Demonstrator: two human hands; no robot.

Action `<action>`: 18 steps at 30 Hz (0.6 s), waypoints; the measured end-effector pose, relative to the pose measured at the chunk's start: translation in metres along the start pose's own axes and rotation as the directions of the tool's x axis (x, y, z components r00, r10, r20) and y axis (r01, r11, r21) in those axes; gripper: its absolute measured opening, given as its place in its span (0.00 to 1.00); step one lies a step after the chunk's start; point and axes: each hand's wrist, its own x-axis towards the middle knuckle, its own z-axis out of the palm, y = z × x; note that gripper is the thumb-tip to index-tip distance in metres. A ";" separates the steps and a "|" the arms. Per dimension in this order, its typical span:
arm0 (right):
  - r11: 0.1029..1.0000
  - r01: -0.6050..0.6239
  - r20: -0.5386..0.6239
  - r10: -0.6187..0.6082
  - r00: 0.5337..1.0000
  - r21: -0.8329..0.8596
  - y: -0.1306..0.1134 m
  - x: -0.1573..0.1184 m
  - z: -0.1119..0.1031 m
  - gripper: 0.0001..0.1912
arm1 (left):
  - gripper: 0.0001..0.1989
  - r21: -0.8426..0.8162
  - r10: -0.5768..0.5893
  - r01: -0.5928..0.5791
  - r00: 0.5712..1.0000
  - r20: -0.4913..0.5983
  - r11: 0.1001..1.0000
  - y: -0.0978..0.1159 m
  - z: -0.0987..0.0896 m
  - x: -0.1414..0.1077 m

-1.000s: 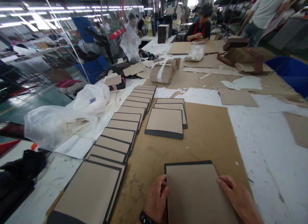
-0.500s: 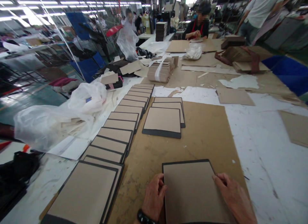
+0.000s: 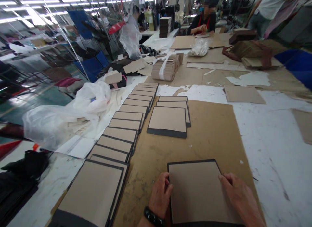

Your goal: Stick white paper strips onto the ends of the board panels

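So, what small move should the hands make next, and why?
Perhaps ease the dark-edged panel slightly forward, toward the three overlapping panels: the left hand and right hand hold its opposite sides, and those similar panels lie ahead on the same brown board.

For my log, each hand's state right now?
Left hand: closed on left edge of flat, black-edged, tan rectangular panel.
Right hand: pinching its right edge.

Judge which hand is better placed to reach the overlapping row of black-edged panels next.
Likely the left hand: it touches the left edge of the handled panel, facing the overlapping row; the right hand is at the opposite edge, farther away.
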 end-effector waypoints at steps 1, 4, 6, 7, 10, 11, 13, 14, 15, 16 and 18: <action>1.000 -0.004 0.009 0.004 1.000 -0.016 -0.002 0.000 -0.001 0.18 | 0.15 0.020 -0.002 0.002 1.000 0.018 1.000 0.000 -0.001 0.001; 0.998 0.000 0.016 0.001 1.000 -0.055 -0.009 0.001 -0.007 0.16 | 0.14 0.062 -0.005 0.002 0.998 0.056 0.998 0.001 -0.003 0.003; 0.997 0.016 0.022 -0.015 1.000 -0.072 -0.013 0.002 -0.012 0.14 | 0.14 0.076 0.004 -0.009 0.998 0.066 0.997 0.002 -0.004 0.004; 0.996 0.024 0.029 -0.022 0.999 -0.082 -0.015 0.003 -0.015 0.14 | 0.13 0.081 0.009 -0.015 0.998 0.070 0.997 0.002 -0.005 0.004; 0.993 0.042 0.054 -0.036 0.998 -0.112 -0.019 0.007 -0.023 0.12 | 0.13 0.093 0.026 -0.032 0.997 0.066 0.995 0.004 -0.004 0.005; 0.992 0.049 0.064 -0.042 0.997 -0.118 -0.021 0.009 -0.025 0.12 | 0.13 0.103 0.032 -0.038 0.998 0.059 0.994 0.004 -0.004 0.005; 0.991 0.065 0.084 -0.055 0.995 -0.121 -0.022 0.013 -0.030 0.11 | 0.13 0.126 0.050 -0.055 0.998 0.050 0.991 0.003 -0.005 0.008; 0.990 0.072 0.093 -0.061 0.994 -0.118 -0.023 0.015 -0.031 0.11 | 0.13 0.136 0.061 -0.067 0.997 0.048 0.988 0.002 -0.005 0.010; 0.991 0.077 0.099 -0.066 0.993 -0.112 -0.023 0.017 -0.033 0.11 | 0.13 0.145 0.074 -0.081 0.996 0.050 0.986 0.000 -0.006 0.011; 0.992 0.079 0.107 -0.069 0.992 -0.101 -0.022 0.018 -0.034 0.11 | 0.13 0.152 0.089 -0.096 0.995 0.055 0.984 -0.001 -0.007 0.012; 0.995 0.072 0.125 -0.063 0.990 -0.070 -0.020 0.022 -0.035 0.12 | 0.12 0.170 0.135 -0.143 0.989 0.054 0.975 -0.002 -0.006 0.012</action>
